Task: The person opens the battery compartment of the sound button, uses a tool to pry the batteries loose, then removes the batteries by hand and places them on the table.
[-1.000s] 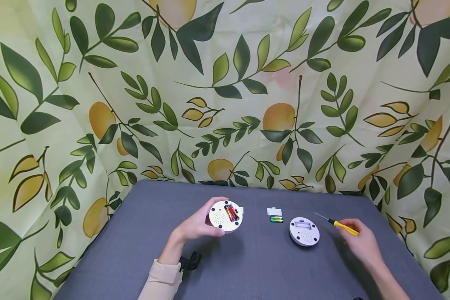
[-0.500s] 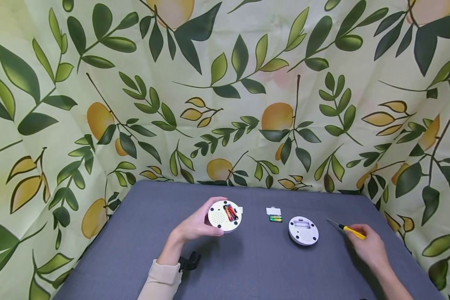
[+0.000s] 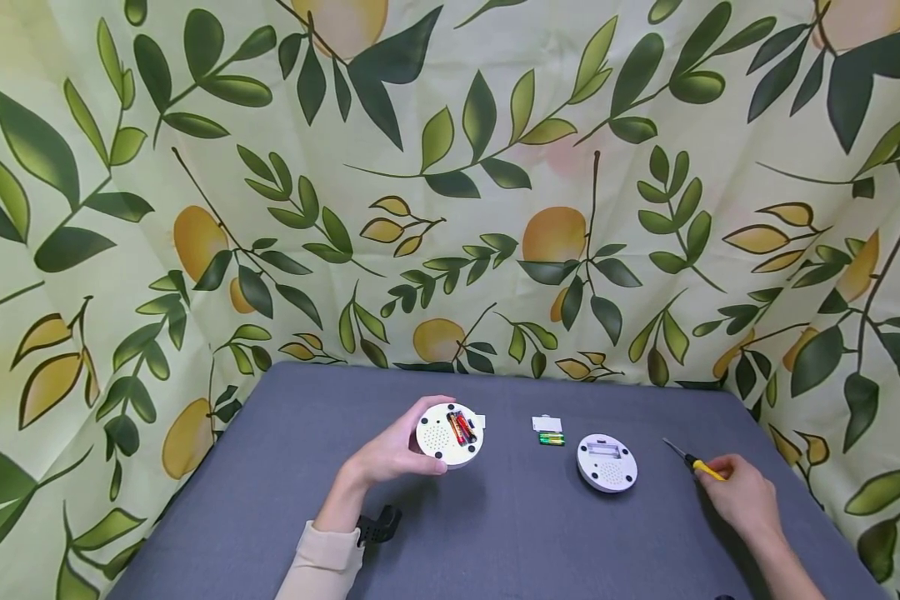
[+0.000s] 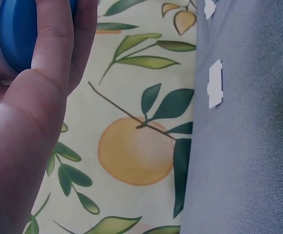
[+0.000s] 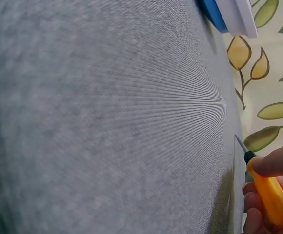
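Note:
My left hand [image 3: 390, 450] grips a round white battery-powered device [image 3: 437, 437] by its edge, underside facing me. Two red batteries [image 3: 462, 427] lie in its uncovered compartment. In the left wrist view the blue side of this device [image 4: 17, 36] shows behind my fingers. My right hand [image 3: 746, 500] holds a small screwdriver [image 3: 708, 469] with a yellow handle, its thin shaft pointing away and left. Between the hands, a second round white device [image 3: 612, 475] rests underside up on the table, its battery compartment bare. In the right wrist view, my thumb presses the yellow handle [image 5: 271, 197].
A white battery cover [image 3: 547, 423] lies toward the back of the grey-blue table [image 3: 528, 533], with green batteries [image 3: 552, 438] just in front. Another white piece [image 3: 481, 422] shows beside the held device. A leaf-and-fruit patterned cloth [image 3: 487, 275] hangs behind the table.
My right hand has moved to the right with the screwdriver, away from the second device. My left hand keeps the first device in nearly the same spot.

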The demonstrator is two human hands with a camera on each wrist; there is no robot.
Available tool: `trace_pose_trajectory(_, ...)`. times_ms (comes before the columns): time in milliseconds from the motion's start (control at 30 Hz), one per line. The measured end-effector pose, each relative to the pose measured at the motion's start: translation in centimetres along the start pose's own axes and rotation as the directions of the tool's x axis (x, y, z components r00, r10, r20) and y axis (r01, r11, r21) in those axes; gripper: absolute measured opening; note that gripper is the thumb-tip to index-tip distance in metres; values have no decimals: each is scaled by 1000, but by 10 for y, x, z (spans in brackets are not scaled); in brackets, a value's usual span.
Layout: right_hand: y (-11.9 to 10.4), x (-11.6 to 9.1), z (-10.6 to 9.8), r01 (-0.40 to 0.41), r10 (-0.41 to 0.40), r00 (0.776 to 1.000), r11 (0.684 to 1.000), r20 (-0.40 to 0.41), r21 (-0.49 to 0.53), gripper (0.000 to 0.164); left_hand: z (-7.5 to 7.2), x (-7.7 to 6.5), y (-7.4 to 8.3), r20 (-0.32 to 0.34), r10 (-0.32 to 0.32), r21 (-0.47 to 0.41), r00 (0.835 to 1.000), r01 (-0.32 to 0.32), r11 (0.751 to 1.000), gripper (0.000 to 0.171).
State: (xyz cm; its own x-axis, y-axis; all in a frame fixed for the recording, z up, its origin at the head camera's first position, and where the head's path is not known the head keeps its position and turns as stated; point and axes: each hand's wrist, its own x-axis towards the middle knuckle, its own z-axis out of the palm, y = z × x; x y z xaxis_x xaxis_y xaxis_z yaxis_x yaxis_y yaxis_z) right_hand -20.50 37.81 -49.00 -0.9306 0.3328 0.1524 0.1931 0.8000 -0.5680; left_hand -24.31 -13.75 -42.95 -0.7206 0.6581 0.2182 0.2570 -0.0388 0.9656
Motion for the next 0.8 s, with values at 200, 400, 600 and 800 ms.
trace_pose_trajectory(200,-1,1,0,-14,14,1000,999,8,-39,25,0,0,0,-3,-2,1,1000,2,1000,85)
trace_pose_trajectory(400,0,1,0,-59,65,994,996,89,-68,24,0,0,0,-5,-1,7,1000,1,1000,85)
trace_pose_trajectory(600,-1,0,1,-81,91,989,993,116,-89,25,0,-1,0,-4,1,3,1000,-1,1000,84)
trace_pose_trajectory(800,-5,-1,-1,-95,104,988,992,110,-82,32,-1,-1,0,-3,4,4,1000,-4,1000,85)
